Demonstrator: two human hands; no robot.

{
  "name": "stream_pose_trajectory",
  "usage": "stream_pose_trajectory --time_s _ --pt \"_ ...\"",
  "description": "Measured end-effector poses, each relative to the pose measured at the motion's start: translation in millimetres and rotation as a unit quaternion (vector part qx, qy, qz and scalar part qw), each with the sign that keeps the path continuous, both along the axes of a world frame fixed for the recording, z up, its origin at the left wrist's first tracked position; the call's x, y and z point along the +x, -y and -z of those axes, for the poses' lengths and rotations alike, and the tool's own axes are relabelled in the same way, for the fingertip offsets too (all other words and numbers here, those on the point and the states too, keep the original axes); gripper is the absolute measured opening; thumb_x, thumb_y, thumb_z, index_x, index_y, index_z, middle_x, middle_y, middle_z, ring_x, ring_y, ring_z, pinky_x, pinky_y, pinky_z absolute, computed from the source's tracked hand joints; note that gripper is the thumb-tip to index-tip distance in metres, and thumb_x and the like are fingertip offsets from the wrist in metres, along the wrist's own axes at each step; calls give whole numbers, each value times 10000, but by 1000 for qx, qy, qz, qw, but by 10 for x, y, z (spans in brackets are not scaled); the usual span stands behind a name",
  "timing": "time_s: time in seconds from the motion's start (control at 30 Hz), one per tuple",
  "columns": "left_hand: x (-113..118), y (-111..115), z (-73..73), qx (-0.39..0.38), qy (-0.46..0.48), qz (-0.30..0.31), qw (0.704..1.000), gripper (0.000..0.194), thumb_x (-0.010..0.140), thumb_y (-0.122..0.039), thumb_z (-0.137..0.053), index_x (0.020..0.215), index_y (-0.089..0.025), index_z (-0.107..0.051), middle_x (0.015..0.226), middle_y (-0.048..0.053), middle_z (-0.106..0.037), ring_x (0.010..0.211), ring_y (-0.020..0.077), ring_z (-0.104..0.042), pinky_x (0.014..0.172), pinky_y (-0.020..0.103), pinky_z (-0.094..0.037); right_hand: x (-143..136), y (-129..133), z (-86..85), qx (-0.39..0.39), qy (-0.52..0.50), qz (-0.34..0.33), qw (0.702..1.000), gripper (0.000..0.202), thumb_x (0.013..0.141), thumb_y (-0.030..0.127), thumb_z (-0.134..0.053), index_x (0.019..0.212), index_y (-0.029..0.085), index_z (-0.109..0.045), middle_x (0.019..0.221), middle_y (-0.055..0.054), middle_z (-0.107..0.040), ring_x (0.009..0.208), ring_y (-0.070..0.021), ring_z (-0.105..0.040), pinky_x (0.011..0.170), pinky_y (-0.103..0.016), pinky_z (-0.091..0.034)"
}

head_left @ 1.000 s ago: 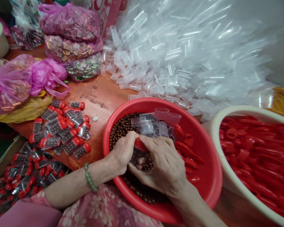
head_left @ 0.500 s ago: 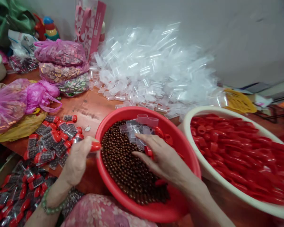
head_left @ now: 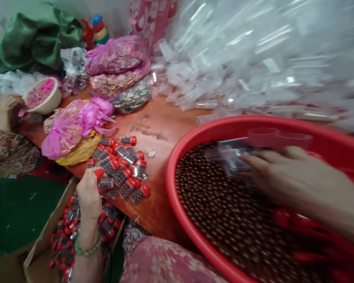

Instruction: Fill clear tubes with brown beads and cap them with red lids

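Near the pile of filled containers (head_left: 118, 167) with red caps, my left hand (head_left: 89, 192) is closed on a red-capped container (head_left: 99, 173), of which mostly the cap shows. My right hand (head_left: 286, 181) reaches over a red basin (head_left: 174, 196) of small brown balls (head_left: 218, 208). Its blurred fingertips touch clear empty containers (head_left: 234, 157) lying on the balls; whether they grip one is hard to make out. Red caps (head_left: 295, 220) lie in the basin under my right forearm.
A cardboard box (head_left: 44, 232) of filled containers stands below the table edge. Pink bags (head_left: 118, 55) and a yellow bag (head_left: 81, 151) sit at left. Clear containers (head_left: 200, 74) are heaped behind the basin. Another person's hand (head_left: 10, 106) is by a white bowl (head_left: 57, 96).
The view has turned left and the basin looks closer. My left hand has moved with its container from the basin's rim to the pile's near left side. My right hand remains at the clear containers.
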State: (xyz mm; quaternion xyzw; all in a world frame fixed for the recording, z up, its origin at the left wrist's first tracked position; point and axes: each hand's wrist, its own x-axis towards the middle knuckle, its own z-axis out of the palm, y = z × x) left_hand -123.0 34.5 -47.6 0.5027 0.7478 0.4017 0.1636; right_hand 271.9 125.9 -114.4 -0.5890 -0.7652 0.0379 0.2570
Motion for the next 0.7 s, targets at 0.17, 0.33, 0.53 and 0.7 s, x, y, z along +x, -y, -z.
stream_pose_trajectory --time_s 0.17,0.33,0.53,0.7 --pt "208 -413 165 52 -271 52 960 386 903 -393 -495 1120 -87 -587 1208 207 -586 1211 333 -499 1074 509 -352 -47 76 -195 -92 154 -80 980 161 794 121 -592 654 183 -645 604 -54 -608 617 -174 -551 589 -309 -403" --pt "856 -568 110 146 -240 202 938 254 896 -247 -542 1110 -112 -570 1196 175 -589 1202 295 -507 1068 488 -398 56 137 -371 -153 196 -101 963 238 784 127 -633 1019 148 -662 1034 -103 -662 889 -206 -637 757 -308 -492" --pt "1740 -876 -156 39 -257 539 801 314 863 -7 -411 1099 -157 -555 1127 110 -609 1042 217 -575 912 356 -520 85 84 -399 -199 204 -126 950 341 767 -27 -508 976 172 -689 964 -73 -687 843 -180 -650 743 -282 -490" --pt "2098 -1286 -114 -101 -383 578 714 308 843 -7 -386 1080 -104 -557 1157 171 -559 1011 277 -591 844 424 -525 99 65 -451 -219 182 -130 950 291 781 -10 -499 905 170 -689 893 -71 -693 765 -169 -652 651 -259 -476"
